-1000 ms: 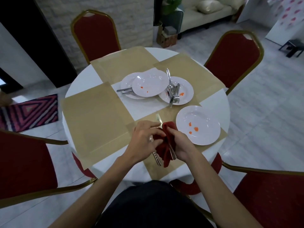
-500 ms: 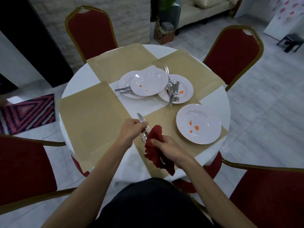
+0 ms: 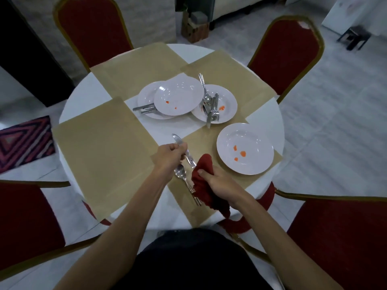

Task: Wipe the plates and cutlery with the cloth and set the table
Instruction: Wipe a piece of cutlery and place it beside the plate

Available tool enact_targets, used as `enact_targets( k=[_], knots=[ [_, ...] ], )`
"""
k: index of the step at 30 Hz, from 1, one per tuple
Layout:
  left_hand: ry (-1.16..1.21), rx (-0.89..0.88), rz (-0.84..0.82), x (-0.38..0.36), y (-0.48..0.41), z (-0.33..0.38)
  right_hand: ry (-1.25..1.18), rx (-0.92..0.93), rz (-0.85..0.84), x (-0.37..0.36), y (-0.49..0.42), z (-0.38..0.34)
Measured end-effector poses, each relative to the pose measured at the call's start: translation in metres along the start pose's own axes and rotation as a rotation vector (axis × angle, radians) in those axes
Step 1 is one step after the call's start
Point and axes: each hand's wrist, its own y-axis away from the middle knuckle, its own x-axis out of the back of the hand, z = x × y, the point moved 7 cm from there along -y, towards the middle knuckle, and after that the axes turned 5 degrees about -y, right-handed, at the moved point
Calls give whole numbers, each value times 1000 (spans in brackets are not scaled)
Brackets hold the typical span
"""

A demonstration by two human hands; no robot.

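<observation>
My left hand (image 3: 167, 156) grips a silver knife (image 3: 180, 143), blade pointing away to the upper left. Its handle end runs into the dark red cloth (image 3: 204, 181) that my right hand (image 3: 217, 181) holds bunched up. A spoon (image 3: 181, 172) and more cutlery lie on the near tan placemat (image 3: 201, 141) just under my hands. To the right sits a white plate (image 3: 251, 141) with orange crumbs. Farther back, two overlapping plates (image 3: 178, 97) cover some cutlery, and a third plate (image 3: 228, 105) carries several forks and spoons (image 3: 210, 105).
The round white table (image 3: 83, 97) carries tan placemats (image 3: 100, 151) at each seat. Red chairs with gold frames stand around it: far left (image 3: 92, 30), far right (image 3: 287, 53), near left (image 3: 25, 222) and near right (image 3: 343, 237). A patterned rug (image 3: 23, 141) lies on the floor at left.
My hands were together around the cloth and cutlery. My left hand has drawn the knife up and left out of the cloth; the spoon now shows on the placemat.
</observation>
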Motion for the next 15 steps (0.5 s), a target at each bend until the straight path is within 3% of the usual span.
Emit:
enact_targets(
  k=[4, 9, 15],
  knots=[
    [41, 31, -188, -41, 10, -15, -79, -13, 83, 10, -18, 2],
    [157, 108, -83, -36, -6, -18, -77, -98, -2, 29, -5, 18],
    [105, 133, -161, -93, 16, -30, 53, -60, 39, 60, -26, 15]
  ],
)
